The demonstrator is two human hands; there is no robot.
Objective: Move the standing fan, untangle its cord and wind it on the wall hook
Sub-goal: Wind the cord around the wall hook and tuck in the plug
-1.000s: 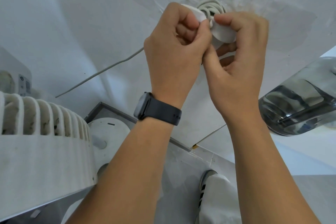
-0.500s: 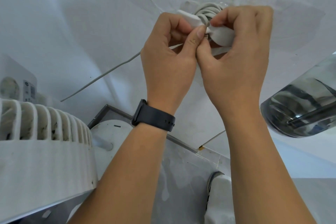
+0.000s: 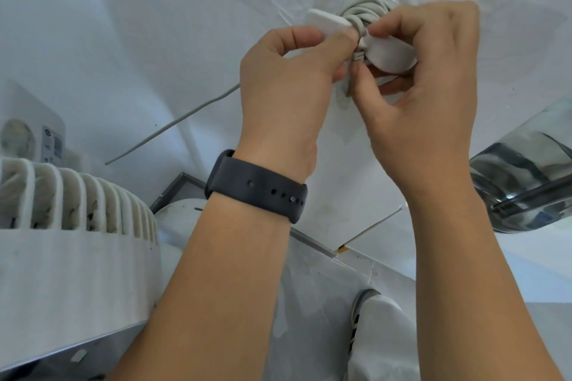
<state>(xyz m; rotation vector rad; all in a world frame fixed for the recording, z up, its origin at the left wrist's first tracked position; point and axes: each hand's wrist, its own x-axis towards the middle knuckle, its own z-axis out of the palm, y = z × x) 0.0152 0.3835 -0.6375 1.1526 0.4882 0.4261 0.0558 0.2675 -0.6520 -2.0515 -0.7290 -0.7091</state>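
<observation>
Two forearms rise from the lower edge, a dark watch band (image 3: 257, 187) on the left wrist. Beside them at lower left stands the fan (image 3: 71, 244). Farther up, at the wall, the left hand (image 3: 288, 77) pinches the cord (image 3: 173, 127) at its white plug (image 3: 391, 52), which the right hand (image 3: 430, 86) grasps. Coils of cord wrap the wall hook (image 3: 328, 22) just behind.

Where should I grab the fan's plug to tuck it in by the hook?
Pinch the plug across its flat white body, coming from the right, as the right hand does now. Its cord end faces left into the coil, where the left hand already crowds that side.
</observation>
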